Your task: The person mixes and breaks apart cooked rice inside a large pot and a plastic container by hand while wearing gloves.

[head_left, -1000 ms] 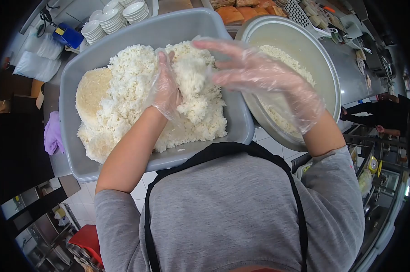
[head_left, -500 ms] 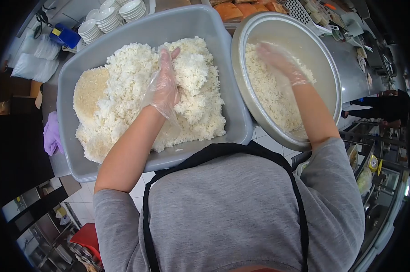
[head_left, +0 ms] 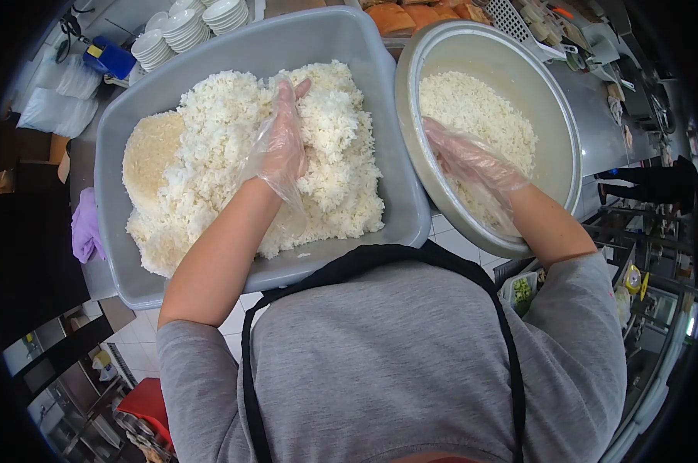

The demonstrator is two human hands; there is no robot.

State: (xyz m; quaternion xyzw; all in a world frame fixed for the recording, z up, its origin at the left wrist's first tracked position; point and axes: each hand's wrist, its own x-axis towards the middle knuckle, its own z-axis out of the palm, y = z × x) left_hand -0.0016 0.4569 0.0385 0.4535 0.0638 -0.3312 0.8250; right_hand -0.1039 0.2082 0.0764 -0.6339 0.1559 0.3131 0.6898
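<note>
A grey plastic tub [head_left: 399,131] holds a large heap of white rice [head_left: 218,116], with a flat, yellowish rice cake [head_left: 154,158] at its left. My left hand [head_left: 282,143], in a clear plastic glove, rests upright against the heap with thumb and fingers apart, holding nothing. To the right stands a round metal pot [head_left: 545,92] with more rice [head_left: 480,108] inside. My right hand [head_left: 468,154], also gloved, is down in the pot at its left inner side, touching the rice. Its fingertips are partly hidden, and I cannot see whether rice is in it.
Stacks of white dishes [head_left: 187,29] and a blue object [head_left: 112,59] stand behind the tub. Plastic bags [head_left: 59,96] and a purple cloth [head_left: 88,225] lie at the left. A white basket [head_left: 511,21] is behind the pot. Another person [head_left: 650,185] stands far right.
My right hand has gone from above the tub into the pot, then toward the pot's near left side. The pot has shifted slightly left. My left hand has stayed at the heap.
</note>
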